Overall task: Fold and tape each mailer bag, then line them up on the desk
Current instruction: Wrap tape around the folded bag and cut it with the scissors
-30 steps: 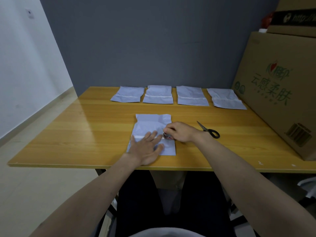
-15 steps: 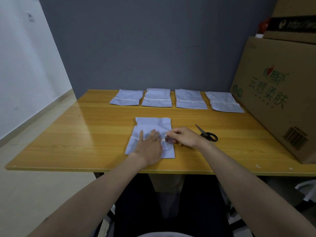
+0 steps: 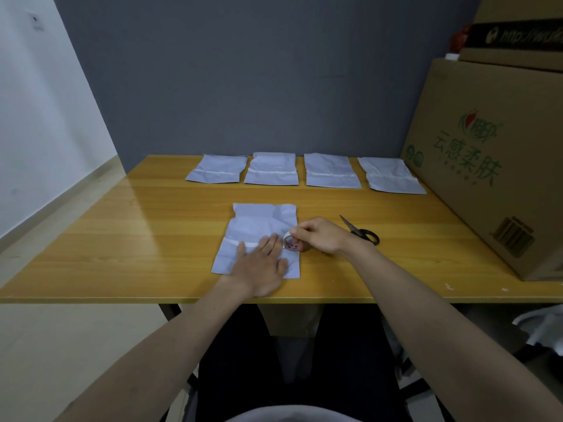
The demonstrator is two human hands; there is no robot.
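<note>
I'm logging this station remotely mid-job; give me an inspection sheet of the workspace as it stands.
Surface: wooden desk, glossy.
Job's things: four taped mailer bags in a row at the far edge; fifth mailer bag nearer, folded, tape strip partly across it; tape roll at its right edge.
Clutter: scissors lying right of the work.
Grippers: left hand presses flat on the fifth bag; right hand holds the tape roll.
Cables: nothing seen.
Surroundings: cardboard boxes at right; grey wall behind.

cardboard box (image 3: 487, 166) right of desk | smaller box (image 3: 518, 32) atop | possibly chair (image 3: 539, 327)
</note>
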